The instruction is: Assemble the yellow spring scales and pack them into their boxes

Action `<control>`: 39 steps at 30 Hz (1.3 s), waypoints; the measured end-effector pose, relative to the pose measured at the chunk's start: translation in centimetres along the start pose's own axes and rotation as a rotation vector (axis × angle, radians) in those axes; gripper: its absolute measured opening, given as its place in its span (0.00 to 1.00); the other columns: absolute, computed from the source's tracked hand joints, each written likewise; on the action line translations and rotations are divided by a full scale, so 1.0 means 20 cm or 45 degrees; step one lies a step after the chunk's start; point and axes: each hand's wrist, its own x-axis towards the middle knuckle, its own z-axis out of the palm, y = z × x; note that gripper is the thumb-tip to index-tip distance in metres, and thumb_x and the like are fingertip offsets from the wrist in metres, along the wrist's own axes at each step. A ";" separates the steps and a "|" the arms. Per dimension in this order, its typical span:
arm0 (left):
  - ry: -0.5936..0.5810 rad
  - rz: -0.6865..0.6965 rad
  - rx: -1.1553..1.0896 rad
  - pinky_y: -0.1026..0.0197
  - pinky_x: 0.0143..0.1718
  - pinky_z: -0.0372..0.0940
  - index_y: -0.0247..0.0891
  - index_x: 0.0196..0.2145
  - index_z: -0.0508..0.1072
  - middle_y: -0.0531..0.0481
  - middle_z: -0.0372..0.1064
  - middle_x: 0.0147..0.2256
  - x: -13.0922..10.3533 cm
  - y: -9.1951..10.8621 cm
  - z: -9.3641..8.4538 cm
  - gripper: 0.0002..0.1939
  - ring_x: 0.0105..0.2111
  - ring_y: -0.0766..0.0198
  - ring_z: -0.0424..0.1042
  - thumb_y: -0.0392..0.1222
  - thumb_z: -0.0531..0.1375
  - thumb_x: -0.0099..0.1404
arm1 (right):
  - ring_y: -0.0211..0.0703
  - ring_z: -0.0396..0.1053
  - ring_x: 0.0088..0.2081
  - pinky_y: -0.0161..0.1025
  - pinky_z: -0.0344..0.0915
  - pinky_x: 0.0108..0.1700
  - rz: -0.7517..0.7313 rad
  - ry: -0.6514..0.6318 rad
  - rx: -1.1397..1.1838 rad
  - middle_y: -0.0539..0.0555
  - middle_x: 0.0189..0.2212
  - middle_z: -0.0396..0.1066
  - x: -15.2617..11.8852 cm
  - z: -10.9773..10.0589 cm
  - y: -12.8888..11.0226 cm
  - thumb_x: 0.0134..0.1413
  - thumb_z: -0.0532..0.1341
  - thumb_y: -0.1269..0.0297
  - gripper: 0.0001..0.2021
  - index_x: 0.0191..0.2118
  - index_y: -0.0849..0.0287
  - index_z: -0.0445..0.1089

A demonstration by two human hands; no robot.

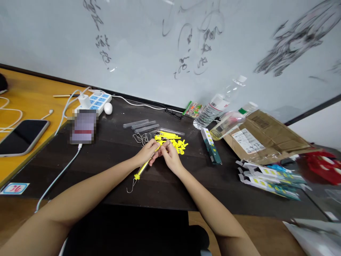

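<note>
My left hand (146, 153) pinches the slim barrel of a spring scale (144, 168) near its upper part, while my right hand (171, 158) has its fingers curled round the same piece at the upper end. The scale is held aslant above the dark counter (173, 192), its yellow lower cap and wire hook pointing down towards me. Exactly what my fingertips press is too small to tell.

Just beyond my hands lies a heap of yellow plastic parts (181, 145), with loose wire hooks (142, 139) on its left and clear tubes (140, 124) further back. To the right are a narrow green-and-white box (211, 145), a water bottle (211, 112), a second bottle with a green band (228, 122), a brown parcel (282, 137) and several opened cartons (271, 179). Eyeglasses (173, 114) and a snack packet (193, 109) lie near the whiteboard (138, 46). On my left, a phone (84, 126) is plugged into a white cable (64, 169), near a power strip (99, 101).
</note>
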 end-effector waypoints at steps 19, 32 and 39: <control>-0.188 -0.592 -0.557 0.74 0.09 0.41 0.36 0.28 0.62 0.64 0.45 0.12 0.01 0.08 -0.02 0.16 0.08 0.77 0.41 0.49 0.48 0.68 | 0.39 0.65 0.28 0.38 0.65 0.33 -0.093 -0.097 -0.241 0.49 0.26 0.64 0.01 -0.08 0.01 0.61 0.52 0.61 0.07 0.32 0.55 0.57; -0.315 -0.547 -0.645 0.73 0.07 0.42 0.34 0.24 0.64 0.62 0.44 0.13 0.02 0.05 -0.04 0.20 0.08 0.77 0.38 0.49 0.46 0.68 | 0.35 0.62 0.23 0.35 0.63 0.28 -0.004 -0.111 0.072 0.46 0.21 0.62 0.01 -0.07 -0.01 0.61 0.53 0.53 0.12 0.34 0.56 0.60; -0.475 -0.640 -0.649 0.73 0.06 0.38 0.38 0.24 0.59 0.61 0.44 0.12 0.00 0.10 -0.04 0.19 0.07 0.75 0.38 0.50 0.43 0.67 | 0.33 0.58 0.21 0.33 0.63 0.24 0.114 -0.150 0.192 0.45 0.21 0.58 0.02 -0.06 -0.01 0.57 0.55 0.47 0.17 0.29 0.56 0.60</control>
